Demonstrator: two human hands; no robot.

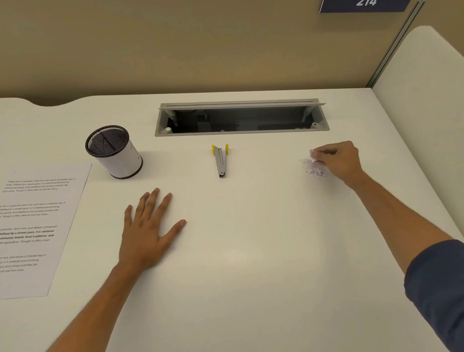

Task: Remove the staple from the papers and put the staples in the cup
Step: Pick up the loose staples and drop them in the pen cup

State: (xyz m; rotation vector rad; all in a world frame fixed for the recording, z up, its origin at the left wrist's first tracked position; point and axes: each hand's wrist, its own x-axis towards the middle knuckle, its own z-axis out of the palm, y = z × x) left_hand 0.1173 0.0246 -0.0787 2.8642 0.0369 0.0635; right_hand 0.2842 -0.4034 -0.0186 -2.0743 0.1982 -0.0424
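Pinching small crumpled white paper scrap (315, 156) with right hand (338, 160), probably gathering staples. Left hand (146, 232) open, flat on white counter (258, 243). Black-rimmed mesh cup (115, 151) near printed papers (32, 227); grey staple remover (220, 160) idle.

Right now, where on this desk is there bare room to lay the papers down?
The widest bare patch is the near middle, between the left hand and right hand, below the staple remover. Crowded spots: printed sheet and cup at left, small scraps under the right hand.
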